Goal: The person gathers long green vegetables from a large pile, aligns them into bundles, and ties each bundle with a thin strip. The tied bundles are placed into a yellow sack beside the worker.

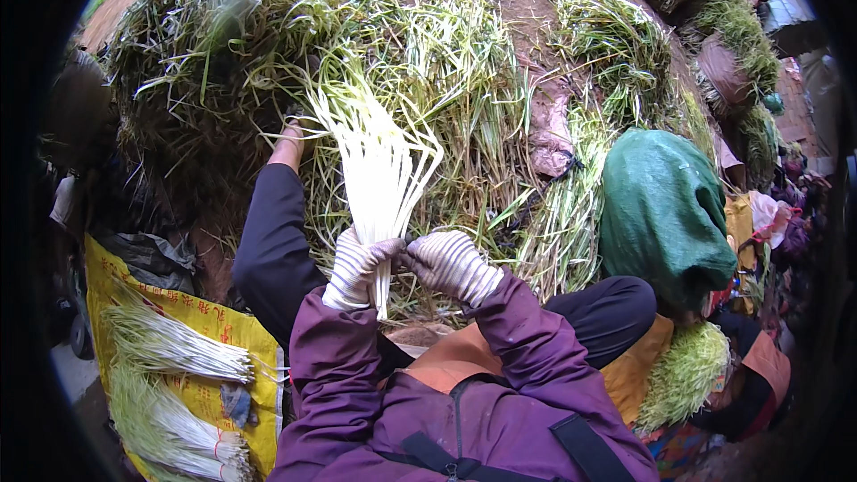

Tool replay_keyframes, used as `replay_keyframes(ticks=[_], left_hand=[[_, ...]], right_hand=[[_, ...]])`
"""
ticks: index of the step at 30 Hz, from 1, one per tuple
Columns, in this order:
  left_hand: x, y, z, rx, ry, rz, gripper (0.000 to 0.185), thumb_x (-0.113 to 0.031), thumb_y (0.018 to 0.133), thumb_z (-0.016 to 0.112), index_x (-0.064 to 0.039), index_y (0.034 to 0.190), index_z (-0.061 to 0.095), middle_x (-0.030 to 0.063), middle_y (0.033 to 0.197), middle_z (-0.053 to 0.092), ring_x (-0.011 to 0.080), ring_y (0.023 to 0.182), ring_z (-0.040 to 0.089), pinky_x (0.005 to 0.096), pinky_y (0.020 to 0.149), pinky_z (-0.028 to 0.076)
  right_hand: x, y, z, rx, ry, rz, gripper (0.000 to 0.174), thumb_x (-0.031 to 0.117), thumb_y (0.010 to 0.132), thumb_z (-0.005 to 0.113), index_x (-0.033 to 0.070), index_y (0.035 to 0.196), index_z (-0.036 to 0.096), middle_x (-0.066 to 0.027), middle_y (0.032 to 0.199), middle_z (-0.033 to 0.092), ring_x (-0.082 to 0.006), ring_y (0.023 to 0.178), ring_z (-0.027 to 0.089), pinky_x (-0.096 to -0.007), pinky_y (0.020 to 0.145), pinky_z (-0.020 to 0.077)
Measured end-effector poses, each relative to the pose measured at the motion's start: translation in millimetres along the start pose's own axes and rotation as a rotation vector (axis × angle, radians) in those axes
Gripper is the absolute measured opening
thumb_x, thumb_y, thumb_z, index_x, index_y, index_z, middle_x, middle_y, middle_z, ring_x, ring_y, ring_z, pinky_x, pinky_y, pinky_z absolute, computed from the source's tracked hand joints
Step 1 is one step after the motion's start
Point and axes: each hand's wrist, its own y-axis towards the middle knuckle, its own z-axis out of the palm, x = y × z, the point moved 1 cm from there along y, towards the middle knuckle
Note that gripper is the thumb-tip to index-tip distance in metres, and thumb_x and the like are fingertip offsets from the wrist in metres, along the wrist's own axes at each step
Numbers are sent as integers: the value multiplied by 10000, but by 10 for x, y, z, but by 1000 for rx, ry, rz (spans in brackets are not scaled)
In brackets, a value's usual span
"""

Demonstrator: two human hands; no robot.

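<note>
My left hand (353, 269), in a striped knit glove, is closed around the lower part of a bunch of pale, blanched chive-like stalks (378, 181). Their white ends stick out below the fist, while the leafy tips fan out away from me. Close beside it is my right hand (450, 265), gloved alike, with fingers bent together near my left thumb. Whether something thin is pinched there is too small to tell. Beyond both hands lies a heap of green and dry leaves (462, 87).
On the left, a yellow woven sack (266, 345) carries white-stemmed bundles (194, 347), some tied with red bands (217, 445), and a grey-blue rag (236, 404). To the right stand a green woven sack (663, 207) and a pile of light-green leaves (684, 375). My bent legs flank the work area.
</note>
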Motion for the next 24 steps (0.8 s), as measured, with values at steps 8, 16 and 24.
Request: replay_keyframes(ticks=[8,16,24], left_hand=[[-27,-12,-5,-176,-247,73,150,-55,803,671,24,916,614,42,648,592,125,493,555,224,454,460],[-152,-34,-126,-326,-221,328,164,-11,809,653,8,956,582,65,742,608,125,541,561,231,464,485],[-364,-169,-237,-252,-391,317,165,-20,820,650,22,964,581,81,744,615,148,558,582,270,480,512]], right_hand=[[71,-122,46,-527,415,-19,164,179,871,593,35,815,647,-130,620,581,-295,541,582,-351,494,448],[-948,-467,506,-531,-215,408,323,329,919,481,76,760,605,-151,581,558,-334,500,546,-413,473,434],[-1876,-1047,650,157,-250,1280,346,366,904,470,76,979,643,-190,887,661,-342,850,642,-435,737,501]])
